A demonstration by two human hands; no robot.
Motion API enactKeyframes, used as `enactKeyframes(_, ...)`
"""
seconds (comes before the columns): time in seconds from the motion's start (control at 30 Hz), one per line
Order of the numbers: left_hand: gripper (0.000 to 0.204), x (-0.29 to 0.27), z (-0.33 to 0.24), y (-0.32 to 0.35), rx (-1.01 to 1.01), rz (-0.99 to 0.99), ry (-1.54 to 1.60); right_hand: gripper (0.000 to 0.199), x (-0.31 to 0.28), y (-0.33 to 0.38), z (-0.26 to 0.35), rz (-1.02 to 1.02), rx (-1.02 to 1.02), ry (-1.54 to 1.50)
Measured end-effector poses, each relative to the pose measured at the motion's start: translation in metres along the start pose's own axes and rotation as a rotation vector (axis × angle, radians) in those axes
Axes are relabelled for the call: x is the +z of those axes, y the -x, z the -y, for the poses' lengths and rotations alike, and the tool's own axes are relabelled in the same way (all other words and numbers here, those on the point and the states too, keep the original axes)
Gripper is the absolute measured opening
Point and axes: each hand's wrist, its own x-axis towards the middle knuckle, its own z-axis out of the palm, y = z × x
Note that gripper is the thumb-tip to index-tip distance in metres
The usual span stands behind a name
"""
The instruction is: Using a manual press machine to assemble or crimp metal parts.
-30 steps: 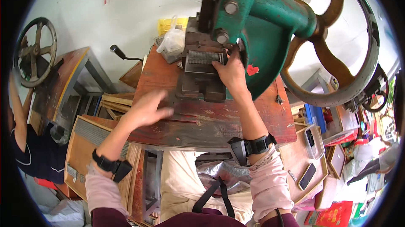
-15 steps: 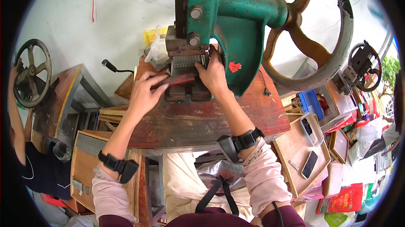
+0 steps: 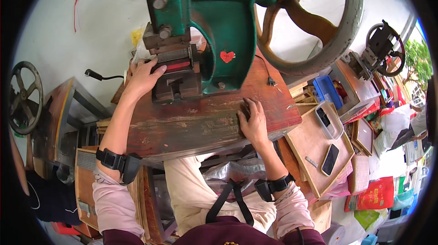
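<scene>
My left hand is closed at the left end of a flat red bar, its thumb against that end. The bar lies at the front of the press's die, just before a grey ridged metal plate. Above stands the green hand press, with a dark metal block over the plate. My right hand rests on the worn red-brown wooden table, fingers slightly bent and apart, holding nothing. The bar's left end is partly hidden by my fingers.
A large handwheel overhangs the right side. To the right, a wooden tray bears a phone and a clear plastic box. Another tray lies at left, near a second handwheel and a person's arm.
My right hand has left the die and come down to the table's front right. My left hand has set the red bar against the die's front. The view has shifted.
</scene>
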Motion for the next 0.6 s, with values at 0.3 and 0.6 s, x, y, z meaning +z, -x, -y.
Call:
enactKeyframes(0.3,0.068,-0.0043,-0.0052,-0.0017,-0.080,0.063,0.106,0.029,0.0030,0.0053,0.0017,-0.038,-0.077,0.186)
enactKeyframes(0.6,0.068,-0.0046,-0.0071,-0.0001,-0.007,0.085,-0.151,0.020,0.0025,0.0062,0.0023,-0.079,-0.083,0.138)
